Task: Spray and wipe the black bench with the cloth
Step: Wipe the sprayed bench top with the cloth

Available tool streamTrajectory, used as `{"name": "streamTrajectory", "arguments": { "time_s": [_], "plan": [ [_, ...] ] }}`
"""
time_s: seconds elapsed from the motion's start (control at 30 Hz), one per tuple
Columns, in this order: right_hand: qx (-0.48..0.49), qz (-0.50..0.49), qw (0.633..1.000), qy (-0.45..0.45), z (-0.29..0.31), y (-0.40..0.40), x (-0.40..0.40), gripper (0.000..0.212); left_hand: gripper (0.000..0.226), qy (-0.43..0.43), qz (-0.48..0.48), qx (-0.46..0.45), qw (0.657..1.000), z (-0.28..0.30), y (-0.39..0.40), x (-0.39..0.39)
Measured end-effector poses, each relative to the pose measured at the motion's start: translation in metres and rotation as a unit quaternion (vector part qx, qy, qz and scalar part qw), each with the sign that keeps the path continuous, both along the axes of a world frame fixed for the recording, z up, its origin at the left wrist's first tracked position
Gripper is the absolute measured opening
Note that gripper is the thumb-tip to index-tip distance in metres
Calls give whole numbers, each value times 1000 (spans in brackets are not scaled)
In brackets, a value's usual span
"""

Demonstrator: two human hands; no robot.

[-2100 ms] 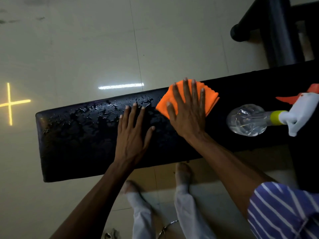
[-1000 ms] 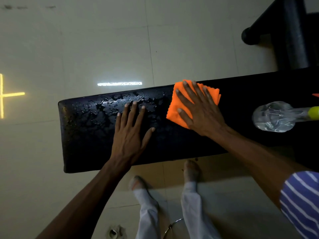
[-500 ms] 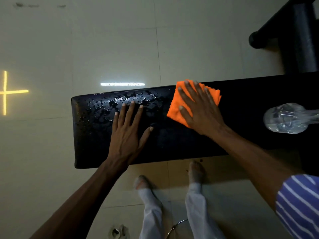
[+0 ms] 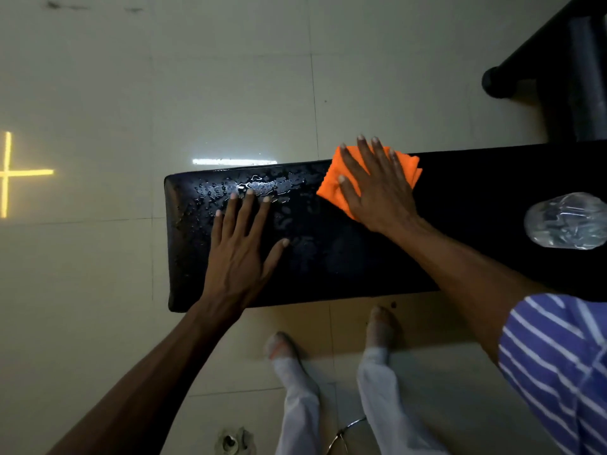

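Observation:
The black bench runs across the view, its left part beaded with water drops. My left hand lies flat on the wet left part, fingers spread, holding nothing. My right hand presses flat on a folded orange cloth at the bench's far edge, near the middle. The clear spray bottle lies on its side on the bench at the right edge of the view; its nozzle is out of frame.
Pale tiled floor surrounds the bench. A dark piece of furniture stands at the upper right. My legs and feet are below the bench's near edge. A small drain fitting sits in the floor.
The view has shifted, so the bench and bottle sit further right in frame. My right hand has slid the cloth slightly toward the far edge. My left hand stays flat on the wet part.

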State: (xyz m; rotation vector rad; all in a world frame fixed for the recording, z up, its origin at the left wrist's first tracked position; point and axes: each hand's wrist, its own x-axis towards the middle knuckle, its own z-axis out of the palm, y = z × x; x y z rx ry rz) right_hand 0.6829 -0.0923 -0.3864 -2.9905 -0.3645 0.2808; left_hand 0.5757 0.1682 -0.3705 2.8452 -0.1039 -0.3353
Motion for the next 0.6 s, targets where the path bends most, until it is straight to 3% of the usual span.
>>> {"name": "streamTrajectory", "arguments": {
  "time_s": [0.07, 0.13, 0.3, 0.4, 0.47, 0.6],
  "plan": [
    [11, -95, 995, 0, -2, 30, 6, 60, 77, 5, 0, 10, 1000, -3, 6, -1],
    [25, -111, 993, 1, -3, 58, -4, 62, 78, 15, -4, 12, 1000, -5, 8, -3],
    [11, 112, 993, -20, -4, 44, -40, 64, 76, 15, 10, 2, 1000, -3, 7, -5],
    [-8, 173, 985, 1, -1, 11, -15, 63, 75, 13, 23, 3, 1000, 1, 11, -10],
    [1, 124, 992, 5, -3, 18, 4, 61, 74, 8, 45, 0, 999, 1, 17, -11],
    [29, -70, 997, 29, -5, 81, 17, 60, 73, 15, 73, 15, 997, 2, 21, -13]
  ]
}}
